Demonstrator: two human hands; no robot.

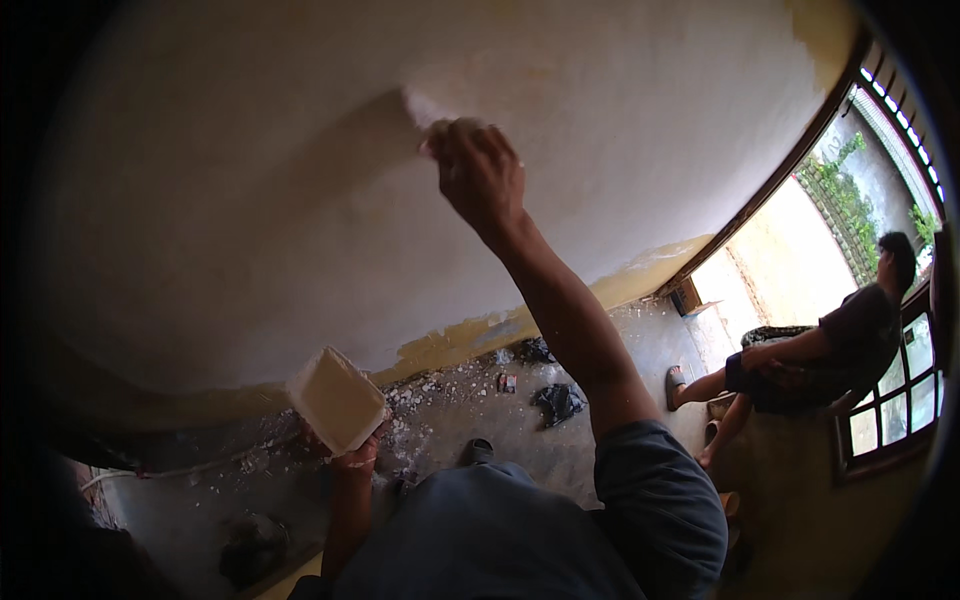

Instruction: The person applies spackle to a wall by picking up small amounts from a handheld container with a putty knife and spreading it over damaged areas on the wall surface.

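My right arm is stretched up to the wall (300,200), which has a whitish coat over most of it. The fingers of my right hand (478,172) are closed round a pale, flat-edged tool, a putty knife (424,106) by its look. Its edge lies at the wall and its handle is hidden in my grip. Low on the left, my left hand (358,452) holds up a square, cream-coloured tub (340,402) from below. The tub looks coated with putty; how full it is I cannot tell.
White crumbs and flakes litter the floor (440,425) along the wall's foot. Black plastic bags (560,402) and a small packet (507,383) lie there. At the right, a person (830,350) sits near the open doorway (790,250) and a paned window (895,400).
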